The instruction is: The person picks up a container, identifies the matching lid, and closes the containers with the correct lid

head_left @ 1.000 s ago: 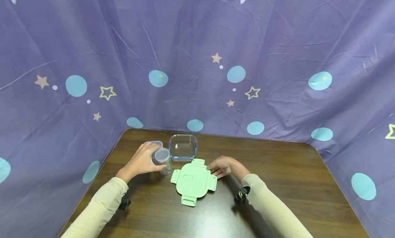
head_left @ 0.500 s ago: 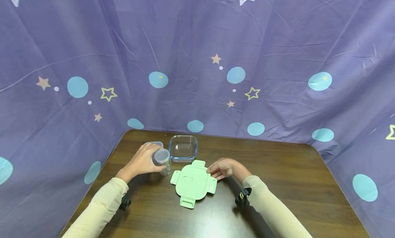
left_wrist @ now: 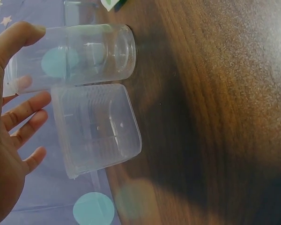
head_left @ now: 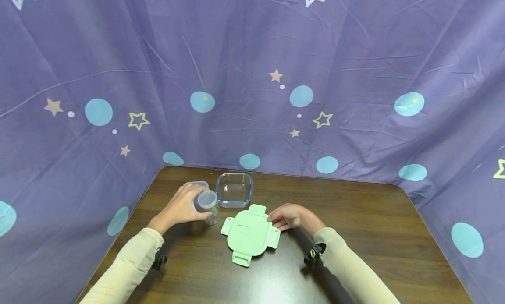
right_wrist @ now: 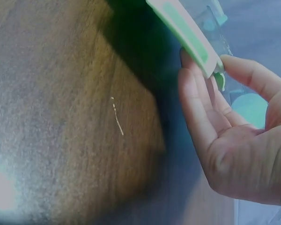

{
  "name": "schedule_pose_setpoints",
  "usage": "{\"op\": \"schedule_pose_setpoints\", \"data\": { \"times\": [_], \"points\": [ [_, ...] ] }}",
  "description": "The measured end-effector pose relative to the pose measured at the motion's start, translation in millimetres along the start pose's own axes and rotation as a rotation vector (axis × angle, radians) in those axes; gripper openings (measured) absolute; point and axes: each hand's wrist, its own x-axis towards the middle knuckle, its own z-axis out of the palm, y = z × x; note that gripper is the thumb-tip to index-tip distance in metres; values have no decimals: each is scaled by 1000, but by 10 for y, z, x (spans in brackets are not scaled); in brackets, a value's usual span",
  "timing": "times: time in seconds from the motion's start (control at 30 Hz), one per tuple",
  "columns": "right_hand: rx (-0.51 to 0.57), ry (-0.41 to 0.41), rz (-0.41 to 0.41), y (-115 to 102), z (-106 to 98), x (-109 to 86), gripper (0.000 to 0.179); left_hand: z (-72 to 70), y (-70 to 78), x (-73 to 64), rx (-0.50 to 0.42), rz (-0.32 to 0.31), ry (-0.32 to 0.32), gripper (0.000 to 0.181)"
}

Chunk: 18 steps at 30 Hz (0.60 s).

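Jar [head_left: 214, 213] and lid [head_left: 248, 232], both held
Left hand [head_left: 186, 205] has fingers round the jar, left of the lid; right hand [head_left: 289, 216] has fingers pinching the lid's edge.

The brown wood-grain table [head_left: 355, 234] bears a square glass dish [head_left: 234, 203] and a clear plastic tub [left_wrist: 96, 129].
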Motion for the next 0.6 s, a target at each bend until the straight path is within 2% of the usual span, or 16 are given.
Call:
{"op": "schedule_pose_setpoints", "data": {
  "times": [0.3, 0.6],
  "points": [
    [17, -28, -12, 54, -78, -45, 8, -32, 7, 11, -42, 4, 15, 69],
    [42, -50, -54, 128, -182, -142, 17, -159, 82, 84, -60, -32, -19, 78]
  ]
}}
